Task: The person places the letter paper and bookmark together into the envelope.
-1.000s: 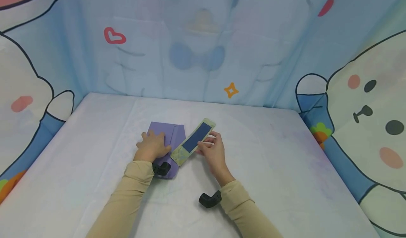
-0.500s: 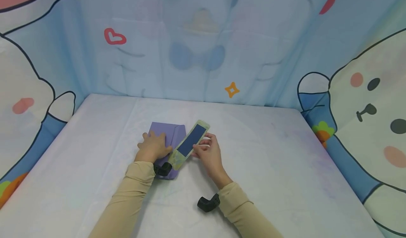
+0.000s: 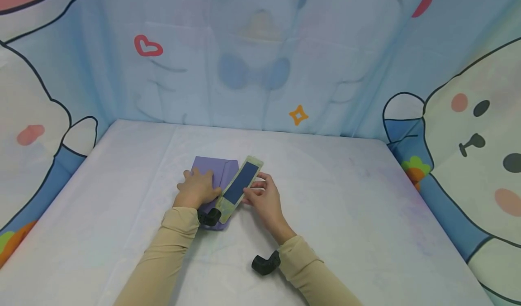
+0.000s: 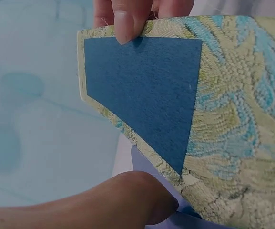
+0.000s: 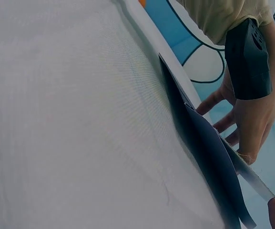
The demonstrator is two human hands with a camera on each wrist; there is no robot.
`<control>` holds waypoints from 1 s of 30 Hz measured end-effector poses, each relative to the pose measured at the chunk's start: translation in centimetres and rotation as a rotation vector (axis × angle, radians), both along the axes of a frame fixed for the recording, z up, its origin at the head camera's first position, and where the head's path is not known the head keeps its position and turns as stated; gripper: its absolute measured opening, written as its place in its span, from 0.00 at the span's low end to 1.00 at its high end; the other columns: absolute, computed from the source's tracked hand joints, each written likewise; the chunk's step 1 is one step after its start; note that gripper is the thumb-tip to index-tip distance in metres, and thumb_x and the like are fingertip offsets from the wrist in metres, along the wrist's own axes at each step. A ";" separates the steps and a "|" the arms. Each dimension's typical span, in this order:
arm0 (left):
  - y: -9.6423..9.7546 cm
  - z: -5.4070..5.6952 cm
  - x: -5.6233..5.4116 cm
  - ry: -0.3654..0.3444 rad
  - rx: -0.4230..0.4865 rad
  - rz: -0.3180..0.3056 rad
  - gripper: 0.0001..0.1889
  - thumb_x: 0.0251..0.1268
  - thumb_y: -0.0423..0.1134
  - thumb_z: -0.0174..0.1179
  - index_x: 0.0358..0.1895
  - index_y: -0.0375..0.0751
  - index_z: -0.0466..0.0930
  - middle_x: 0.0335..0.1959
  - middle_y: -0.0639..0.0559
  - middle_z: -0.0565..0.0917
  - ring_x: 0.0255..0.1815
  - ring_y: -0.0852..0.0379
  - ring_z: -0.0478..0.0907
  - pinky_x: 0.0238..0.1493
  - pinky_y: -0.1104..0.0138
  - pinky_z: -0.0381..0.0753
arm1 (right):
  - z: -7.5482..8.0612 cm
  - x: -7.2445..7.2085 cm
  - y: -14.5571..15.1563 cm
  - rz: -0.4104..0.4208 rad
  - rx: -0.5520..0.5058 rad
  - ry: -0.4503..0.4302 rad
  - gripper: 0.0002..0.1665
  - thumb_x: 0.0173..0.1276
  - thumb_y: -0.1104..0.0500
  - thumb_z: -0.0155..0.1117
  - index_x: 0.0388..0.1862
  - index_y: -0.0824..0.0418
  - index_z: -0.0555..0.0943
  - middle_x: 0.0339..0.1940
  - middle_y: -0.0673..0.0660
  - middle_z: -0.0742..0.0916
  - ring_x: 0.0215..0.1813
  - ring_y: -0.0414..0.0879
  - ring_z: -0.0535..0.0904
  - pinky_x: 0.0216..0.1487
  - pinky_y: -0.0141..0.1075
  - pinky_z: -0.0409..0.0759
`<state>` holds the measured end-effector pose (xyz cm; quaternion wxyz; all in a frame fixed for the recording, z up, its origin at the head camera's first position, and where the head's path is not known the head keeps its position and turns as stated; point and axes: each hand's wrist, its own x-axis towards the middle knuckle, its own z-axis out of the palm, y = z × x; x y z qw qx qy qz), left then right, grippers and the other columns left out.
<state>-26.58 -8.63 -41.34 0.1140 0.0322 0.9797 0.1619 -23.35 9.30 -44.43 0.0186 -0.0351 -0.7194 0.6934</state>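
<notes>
A purple envelope [image 3: 207,163] lies on the white-covered table, its flap side to the right. My left hand [image 3: 195,189] rests on it with fingers spread. My right hand [image 3: 263,202] pinches the right long edge of a flat brocade strip [image 3: 243,183], which has a dark blue panel framed by yellow-green and light blue woven fabric. Slanted, the strip overlaps the envelope's right side in the head view. In the left wrist view, a right fingertip [image 4: 124,26] presses the strip's edge near the panel. From the right wrist, the envelope [image 5: 208,143] shows nearly edge-on, its flap slightly raised.
A white cloth covers the table [image 3: 346,206]. Behind it hangs a light blue curtain [image 3: 183,79] printed with cartoon animals, which also runs along both sides. Black camera mounts [image 3: 266,264] sit on both wrists.
My right hand has moved left and slightly toward me with the brocade strip, which now stands steeper and overlaps more of the envelope. The left hand stays on the envelope.
</notes>
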 end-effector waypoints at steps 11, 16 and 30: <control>0.0 0.2 0.1 -0.004 -0.002 0.003 0.34 0.62 0.54 0.56 0.69 0.41 0.64 0.66 0.27 0.60 0.67 0.27 0.54 0.53 0.33 0.65 | -0.5 0.0 -0.3 0.003 0.051 0.006 0.37 0.59 0.71 0.64 0.67 0.62 0.64 0.42 0.61 0.78 0.34 0.39 0.80 0.35 0.36 0.84; 0.1 0.2 0.1 -0.008 -0.003 0.003 0.34 0.63 0.55 0.55 0.69 0.42 0.63 0.66 0.27 0.60 0.68 0.27 0.54 0.54 0.34 0.65 | -0.4 0.2 -0.6 0.007 0.080 0.008 0.40 0.59 0.70 0.65 0.69 0.57 0.62 0.41 0.60 0.79 0.34 0.39 0.81 0.34 0.36 0.84; 0.1 0.1 0.2 -0.003 -0.008 0.006 0.34 0.63 0.55 0.55 0.69 0.42 0.64 0.66 0.27 0.60 0.68 0.27 0.54 0.54 0.34 0.65 | -0.5 0.3 -0.8 0.022 0.163 0.028 0.40 0.60 0.69 0.65 0.71 0.57 0.63 0.44 0.62 0.81 0.37 0.41 0.82 0.35 0.36 0.84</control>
